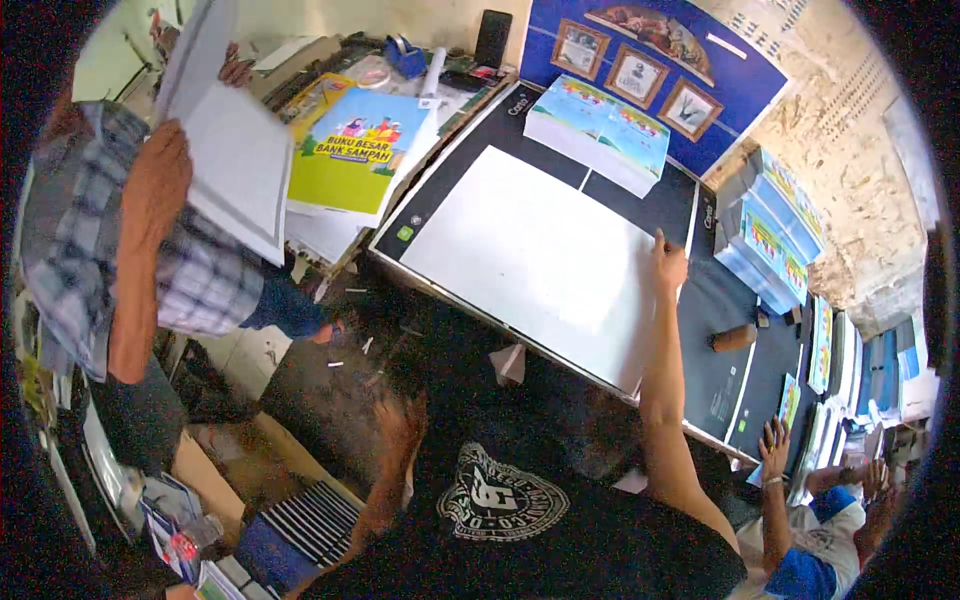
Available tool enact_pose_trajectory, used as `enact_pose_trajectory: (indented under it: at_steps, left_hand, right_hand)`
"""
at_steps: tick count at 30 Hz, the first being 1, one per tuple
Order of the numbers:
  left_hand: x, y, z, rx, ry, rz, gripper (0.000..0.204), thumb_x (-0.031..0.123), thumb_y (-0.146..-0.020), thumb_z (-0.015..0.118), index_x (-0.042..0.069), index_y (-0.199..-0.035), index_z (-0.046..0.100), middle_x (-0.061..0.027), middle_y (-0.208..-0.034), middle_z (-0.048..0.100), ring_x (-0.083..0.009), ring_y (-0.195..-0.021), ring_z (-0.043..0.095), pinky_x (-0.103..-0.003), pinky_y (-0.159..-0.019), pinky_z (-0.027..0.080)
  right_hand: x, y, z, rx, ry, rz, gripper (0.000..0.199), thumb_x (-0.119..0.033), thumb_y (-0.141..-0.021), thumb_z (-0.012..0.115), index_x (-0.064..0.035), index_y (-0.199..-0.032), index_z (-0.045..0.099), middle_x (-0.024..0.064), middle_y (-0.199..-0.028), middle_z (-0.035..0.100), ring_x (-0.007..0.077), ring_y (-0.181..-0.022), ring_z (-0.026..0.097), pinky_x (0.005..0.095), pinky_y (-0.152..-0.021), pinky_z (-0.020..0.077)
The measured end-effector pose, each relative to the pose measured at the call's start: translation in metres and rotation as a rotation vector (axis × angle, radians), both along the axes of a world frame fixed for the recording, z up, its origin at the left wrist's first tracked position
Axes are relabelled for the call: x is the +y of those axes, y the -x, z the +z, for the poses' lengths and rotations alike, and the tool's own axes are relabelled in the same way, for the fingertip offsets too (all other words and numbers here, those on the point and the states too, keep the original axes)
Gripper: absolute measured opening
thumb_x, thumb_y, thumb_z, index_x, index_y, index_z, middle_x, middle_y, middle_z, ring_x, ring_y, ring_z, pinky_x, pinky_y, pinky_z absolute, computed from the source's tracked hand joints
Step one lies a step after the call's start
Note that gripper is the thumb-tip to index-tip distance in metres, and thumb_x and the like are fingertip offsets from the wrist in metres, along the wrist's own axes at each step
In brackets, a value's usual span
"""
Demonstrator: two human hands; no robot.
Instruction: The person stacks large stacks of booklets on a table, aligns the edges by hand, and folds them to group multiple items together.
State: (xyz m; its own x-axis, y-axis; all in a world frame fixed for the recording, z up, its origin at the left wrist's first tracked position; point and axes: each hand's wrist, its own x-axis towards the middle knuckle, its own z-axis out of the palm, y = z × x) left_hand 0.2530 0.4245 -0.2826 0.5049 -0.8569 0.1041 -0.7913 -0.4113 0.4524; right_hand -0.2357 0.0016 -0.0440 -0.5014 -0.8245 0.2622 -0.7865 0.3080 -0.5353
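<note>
R hand rests on the far right edge of the white sheet stack, fingers spread loose & pressing flat on top, not gripping. The stack lies flat on the dark table, near its left end, filling most of that end. L hand hangs low near the wearer's body, over the floor, blurred; fingers look spread w/ nothing in them, but can't tell for sure.

Far of the stack, on the same table: pile of blue-green booklets. More piles of the same kind to the right, against the rough wall. Small brown cylinder lies on the table right of the R hand, apart from it.

Left: another person in a plaid shirt holds up white sheets, hiding the head. Beside them, a side table w/ a green-and-blue book on top of a pile; tape roll farther back.

Near right: a 3rd person's hand w/ a bracelet touches the table's near edge. Blue board w/ framed pics on the far wall. Striped cloth near left on the floor.
</note>
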Motion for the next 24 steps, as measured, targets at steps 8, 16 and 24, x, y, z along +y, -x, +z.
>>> enact_pose_trajectory:
  at_steps: [8,16,24]
  left_hand:
    - [-0.015,-0.009,-0.128,-0.116,-0.381,-0.104,0.049,0.027,-0.099,0.060,0.011,-0.145,0.052,-0.0260,-0.149,0.046,-0.0405,-0.141,0.040,-0.058,-0.112,0.037]
    - [-0.037,0.002,-0.098,0.361,-0.686,0.027,0.045,0.032,-0.100,0.057,0.009,-0.138,0.056,-0.0234,-0.140,0.051,-0.0361,-0.132,0.045,-0.055,-0.107,0.039]
    - [-0.097,-0.003,-0.069,0.538,-0.712,0.036,0.044,0.038,-0.102,0.053,0.006,-0.131,0.060,-0.0208,-0.128,0.057,-0.0312,-0.120,0.052,-0.051,-0.101,0.043]
  right_hand:
    - [-0.029,-0.053,0.010,0.084,-0.039,-0.228,0.049,-0.058,-0.090,0.062,-0.0105,-0.091,0.076,0.0149,-0.091,0.077,0.0393,-0.087,0.073,0.0499,-0.079,0.0561]
    - [-0.039,-0.046,0.002,-0.026,0.042,-0.172,0.050,-0.056,-0.088,0.068,-0.0069,-0.086,0.074,0.0154,-0.079,0.073,0.0371,-0.078,0.071,0.0458,-0.072,0.0531]
    - [-0.045,-0.049,0.016,-0.116,0.053,-0.131,0.044,-0.048,-0.092,0.068,-0.0042,-0.089,0.075,0.0162,-0.081,0.073,0.0335,-0.076,0.071,0.0427,-0.072,0.0531]
